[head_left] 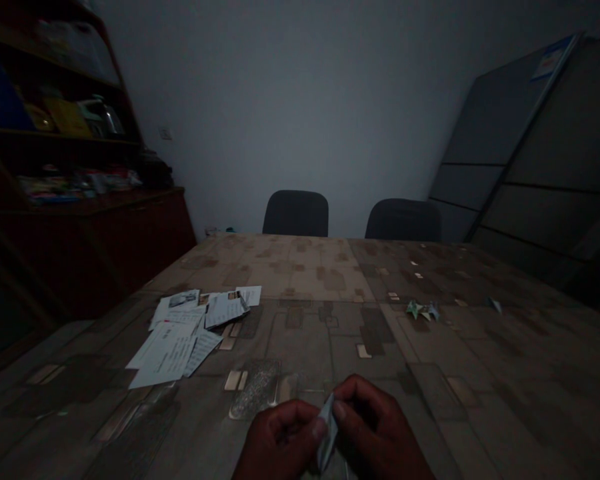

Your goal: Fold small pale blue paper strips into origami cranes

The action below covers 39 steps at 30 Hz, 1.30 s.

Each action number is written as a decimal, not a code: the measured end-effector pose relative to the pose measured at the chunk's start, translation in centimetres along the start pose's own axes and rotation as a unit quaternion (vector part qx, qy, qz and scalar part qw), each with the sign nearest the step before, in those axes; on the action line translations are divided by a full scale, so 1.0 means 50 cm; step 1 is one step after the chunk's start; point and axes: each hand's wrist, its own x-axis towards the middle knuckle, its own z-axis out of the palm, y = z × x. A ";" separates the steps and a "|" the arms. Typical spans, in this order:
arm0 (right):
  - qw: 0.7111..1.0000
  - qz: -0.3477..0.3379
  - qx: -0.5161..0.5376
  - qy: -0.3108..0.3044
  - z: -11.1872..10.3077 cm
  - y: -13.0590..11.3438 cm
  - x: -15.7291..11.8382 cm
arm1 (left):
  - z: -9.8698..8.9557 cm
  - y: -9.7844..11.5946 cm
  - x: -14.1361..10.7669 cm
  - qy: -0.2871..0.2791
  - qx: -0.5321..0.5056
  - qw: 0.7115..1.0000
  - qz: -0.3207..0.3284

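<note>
A small folded piece of pale paper (327, 433) stands between my two hands at the table's near edge. My left hand (284, 440) pinches it from the left, thumb against its side, fingers curled. From the right, my right hand (377, 427) grips its upper part between thumb and forefinger. The lower end of the paper points down toward me. Farther off on the right lie small folded paper pieces (423, 311), close together, and a single one (495, 305) sits apart from them.
Loose printed sheets (167, 353) overlap on the left of the patterned table (300, 333). Two dark chairs (296, 213) (404, 220) stand behind the far edge. A cabinet with filled shelves (80, 207) is at the left, grey panels (485, 153) at the right.
</note>
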 end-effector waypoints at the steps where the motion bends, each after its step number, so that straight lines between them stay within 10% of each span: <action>1: 1.000 -0.003 -0.004 0.002 0.000 0.000 0.000 | -0.001 -0.002 0.002 0.000 0.001 1.000 -0.003; 22: 1.000 0.013 -0.021 -0.004 0.001 0.042 0.002 | -0.003 -0.006 0.007 -0.115 -0.063 0.990 -0.058; 39: 1.000 0.004 -0.014 -0.016 0.005 -0.010 -0.003 | -0.007 -0.007 0.002 -0.064 -0.034 0.997 -0.009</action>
